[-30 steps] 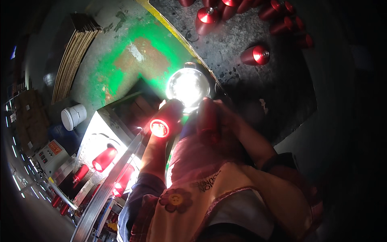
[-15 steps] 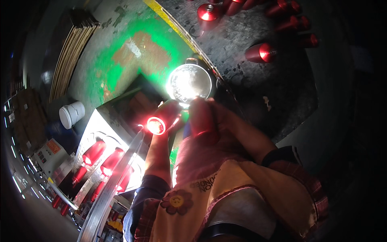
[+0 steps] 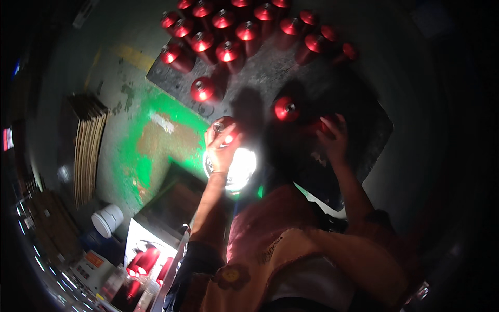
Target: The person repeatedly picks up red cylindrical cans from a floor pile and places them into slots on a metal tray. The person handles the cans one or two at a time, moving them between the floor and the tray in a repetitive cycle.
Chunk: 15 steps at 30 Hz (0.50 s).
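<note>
My left hand (image 3: 220,152) is closed around a red metal cylinder (image 3: 226,130) with a small silver top, held just above a glaring round lamp (image 3: 240,167). My right hand (image 3: 334,139) reaches out over a dark mat (image 3: 364,119), its fingers curled on another red cylinder (image 3: 318,125) that lies there, mostly hidden by the hand. A third red cylinder (image 3: 286,108) stands on the mat between my two hands. Along the mat's far edge stand several more red cylinders (image 3: 224,25), and a single one (image 3: 202,89) stands apart nearer to me.
Left of the mat is a green-painted patch of floor (image 3: 148,156). A stack of wooden slats (image 3: 88,148) lies further left. A white bucket (image 3: 107,219) and a dark open box (image 3: 171,200) sit lower left, with more red cylinders (image 3: 145,260) on a lit bench.
The view has swung toward the mat. My left hand carried its red cylinder up over the lamp. My right hand stretched out and came down on a cylinder on the mat.
</note>
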Each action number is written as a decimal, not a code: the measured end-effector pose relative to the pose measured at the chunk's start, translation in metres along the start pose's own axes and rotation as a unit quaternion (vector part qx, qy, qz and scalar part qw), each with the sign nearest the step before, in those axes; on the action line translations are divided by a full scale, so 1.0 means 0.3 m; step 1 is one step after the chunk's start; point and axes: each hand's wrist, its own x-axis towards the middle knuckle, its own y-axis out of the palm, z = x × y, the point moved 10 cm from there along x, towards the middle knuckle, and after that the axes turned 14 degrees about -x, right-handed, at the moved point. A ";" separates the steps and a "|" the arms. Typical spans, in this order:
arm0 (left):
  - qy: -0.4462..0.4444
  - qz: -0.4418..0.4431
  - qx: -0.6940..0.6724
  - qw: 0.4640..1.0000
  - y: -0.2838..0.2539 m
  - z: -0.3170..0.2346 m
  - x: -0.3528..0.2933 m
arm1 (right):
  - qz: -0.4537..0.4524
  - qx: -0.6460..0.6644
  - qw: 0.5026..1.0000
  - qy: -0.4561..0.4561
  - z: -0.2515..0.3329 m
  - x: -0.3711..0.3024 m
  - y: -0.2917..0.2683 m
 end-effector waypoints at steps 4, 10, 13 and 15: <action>0.043 0.023 0.086 0.995 0.223 -0.014 0.099 | -0.041 -0.163 0.986 -0.004 -0.064 0.111 0.025; 0.108 0.110 0.068 0.986 0.281 -0.166 0.215 | -0.029 -0.107 0.990 -0.088 -0.022 0.245 -0.077; 0.029 0.049 0.095 0.994 0.235 -0.127 0.456 | -0.040 -0.068 0.992 -0.100 -0.030 0.426 -0.140; 0.064 0.061 0.182 0.979 0.291 -0.097 0.630 | -0.065 -0.064 0.990 -0.111 -0.034 0.618 -0.104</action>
